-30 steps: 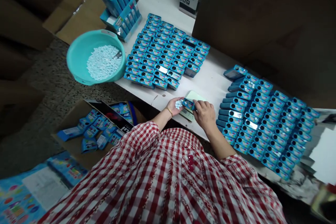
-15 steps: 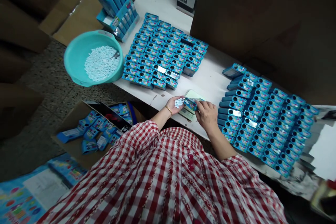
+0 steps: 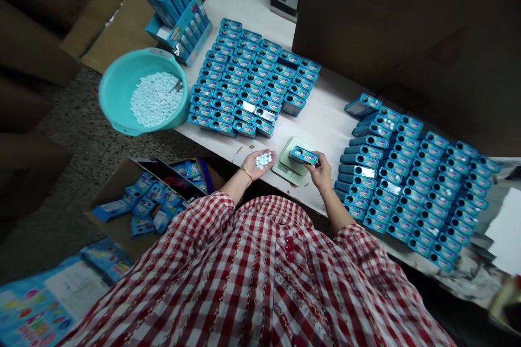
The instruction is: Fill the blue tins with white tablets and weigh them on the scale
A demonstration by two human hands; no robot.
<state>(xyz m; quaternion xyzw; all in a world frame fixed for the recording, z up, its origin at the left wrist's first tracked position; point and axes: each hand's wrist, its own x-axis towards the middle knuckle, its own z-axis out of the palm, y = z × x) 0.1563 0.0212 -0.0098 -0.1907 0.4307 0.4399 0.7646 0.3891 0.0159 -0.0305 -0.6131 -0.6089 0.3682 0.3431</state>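
Small white candies (image 3: 264, 160) lie in a little pile on the upturned palm of my left hand (image 3: 249, 164), above the table's front edge. My right hand (image 3: 321, 172) grips a small blue candy box (image 3: 305, 155) by its right end, thumb and fingers around it. The box is upright, and something pale shows in the round hole in its top. Beneath it is a pale green flat kitchen scale (image 3: 287, 171); whether the box touches the scale I cannot tell. The left palm is just left of the scale.
Rows of blue boxes stand left (image 3: 240, 73) and right (image 3: 411, 184) on the white table (image 3: 325, 124). A turquoise basin (image 3: 116, 78) of white candies is at the left. Below it, a carton (image 3: 106, 230) holds blue boxes. A large brown carton (image 3: 407, 38) stands behind.
The box, earlier tilted with its hole toward the left palm, is now upright over the scale. My left hand has moved left, away from it, with candies still in the palm.
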